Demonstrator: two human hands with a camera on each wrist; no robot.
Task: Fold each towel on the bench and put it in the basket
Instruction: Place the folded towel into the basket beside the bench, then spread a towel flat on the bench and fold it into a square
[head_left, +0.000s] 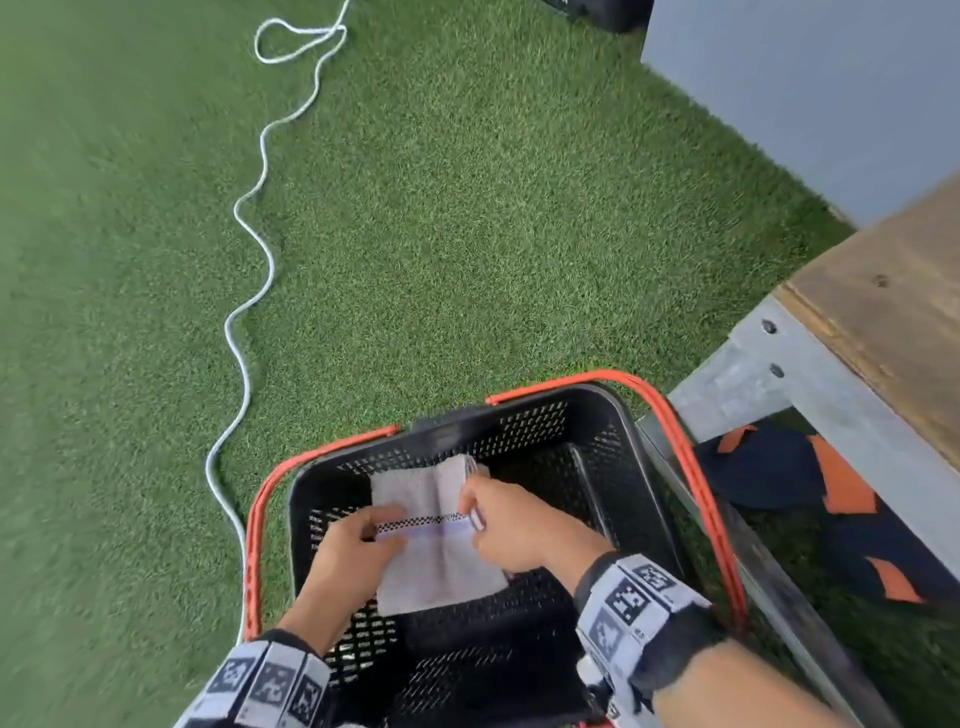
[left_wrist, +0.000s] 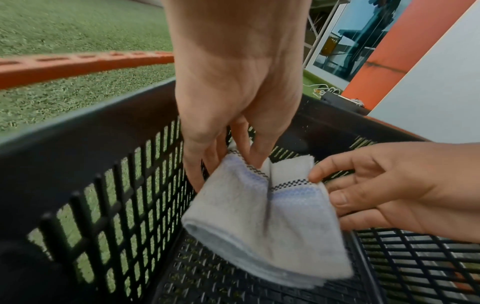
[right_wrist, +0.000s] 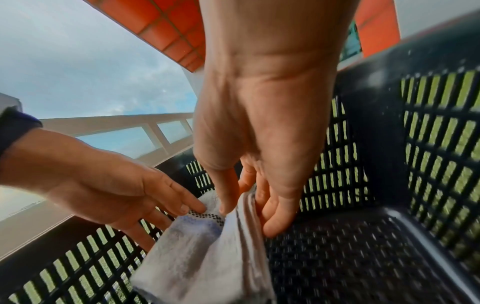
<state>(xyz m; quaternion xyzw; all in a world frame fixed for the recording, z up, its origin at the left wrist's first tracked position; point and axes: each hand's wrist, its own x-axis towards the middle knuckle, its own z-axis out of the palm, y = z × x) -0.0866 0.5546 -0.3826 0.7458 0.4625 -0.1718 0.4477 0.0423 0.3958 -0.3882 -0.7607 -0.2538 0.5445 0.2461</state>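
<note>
Both hands (head_left: 415, 540) on folded towel (head_left: 436, 561) inside basket (head_left: 613, 410).

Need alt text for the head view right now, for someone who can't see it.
Both hands, left hand and right hand, hold a folded white towel inside a black basket with orange handles, on green turf. A wooden bench stands at right, and a white cord snakes across the turf.

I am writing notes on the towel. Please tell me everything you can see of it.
The towel is white terry cloth, folded into a thick rectangle, with a black-and-white checked band and a pale blue stripe. It hangs inside the black basket. The left hand and right hand pinch its two sides at the band.
</note>
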